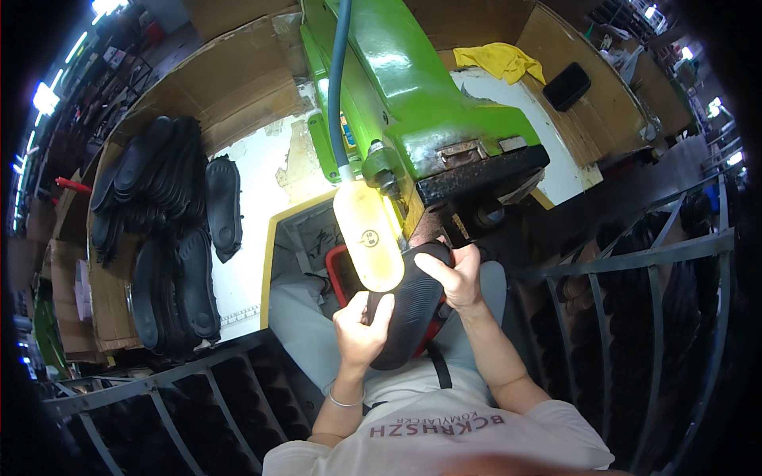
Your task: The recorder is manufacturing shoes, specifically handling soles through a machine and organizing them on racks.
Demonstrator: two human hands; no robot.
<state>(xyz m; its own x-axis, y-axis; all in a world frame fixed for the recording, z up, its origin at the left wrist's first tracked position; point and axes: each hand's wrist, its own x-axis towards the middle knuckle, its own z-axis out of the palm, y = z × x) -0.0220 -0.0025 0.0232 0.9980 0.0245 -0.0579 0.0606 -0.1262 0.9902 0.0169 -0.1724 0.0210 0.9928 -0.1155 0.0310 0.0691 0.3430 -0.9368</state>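
Black sole (408, 319) sits near lamp (368, 246), fingers (441, 274) gripping edges.

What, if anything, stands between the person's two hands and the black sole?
Nothing visible: the left hand and the right hand both hold the black sole. The lit lamp is just beyond the left fingertips, close to the sole's edge; I cannot tell if they touch.

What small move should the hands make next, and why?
Probably a slight turn of the black sole, guided by both hands: the left hand and right hand grip opposite sides, and its far end sits close to the green machine's working end, though actual contact is unclear.
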